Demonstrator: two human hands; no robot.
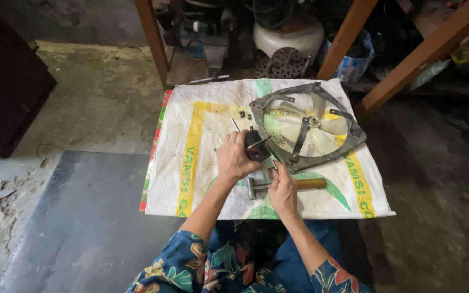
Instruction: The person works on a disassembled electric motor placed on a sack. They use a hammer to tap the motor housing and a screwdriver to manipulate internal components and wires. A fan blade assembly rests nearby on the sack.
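A grey square exhaust fan frame [348,142] with pale blades [321,130] lies on a white woven sack [202,179] spread on the floor. My left hand [235,157] grips a dark round motor part [257,145] at the frame's near left corner. My right hand [282,191] pinches a thin metal tool or pin just below that part. Under my right hand lies a hammer [313,183] with a wooden handle, its steel head [252,188] pointing left. A thin rod [235,125] rests on the sack above my left hand.
A few small dark screws or nuts [243,114] lie near the frame's left edge. Wooden legs [153,38] and braces [424,51] stand behind the sack, with clutter and a white round vessel [289,37] beneath. A grey metal sheet [82,217] lies left.
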